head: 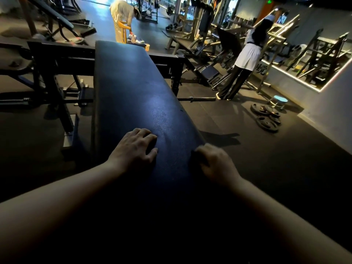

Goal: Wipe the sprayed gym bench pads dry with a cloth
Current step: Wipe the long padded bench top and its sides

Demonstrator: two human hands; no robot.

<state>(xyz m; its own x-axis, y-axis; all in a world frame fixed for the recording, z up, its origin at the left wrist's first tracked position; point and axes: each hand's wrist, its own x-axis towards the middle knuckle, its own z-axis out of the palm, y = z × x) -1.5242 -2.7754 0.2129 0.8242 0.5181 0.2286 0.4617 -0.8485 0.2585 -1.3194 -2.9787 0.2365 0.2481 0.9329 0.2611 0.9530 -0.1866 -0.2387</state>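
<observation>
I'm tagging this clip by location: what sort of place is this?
A gym, most likely: a long dark blue padded bench in front, a pile of round black weight plates, and metal-framed weight machines behind.

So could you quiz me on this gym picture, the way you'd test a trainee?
1. True or false: the left hand rests on top of the bench pad.
2. What lies on the floor to the right of the bench? A) weight plates B) a ladder C) a suitcase
3. How many other people are in view?

Key: 1 true; 2 A; 3 two.
</observation>
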